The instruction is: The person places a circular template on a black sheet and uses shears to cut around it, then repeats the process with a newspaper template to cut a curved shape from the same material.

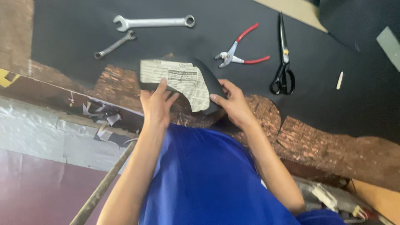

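Your blue-clad lap sits closest, and just beyond it your left hand and right hand pinch a curved black sheet piece with a newspaper pattern laid on it, held over the black sheet. At 12 o'clock lie red-handled pliers; at 11, two wrenches; at 2, black shears.

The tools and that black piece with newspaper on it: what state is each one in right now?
Black piece: held in both hands, curved.
Newspaper: lying on the black piece, pressed by left hand.
Right hand: gripping the piece's edge.
Pliers: handles spread, lying loose.
Scissors: closed, lying loose.
Big spanner: lying loose.
Small spanner: lying loose.
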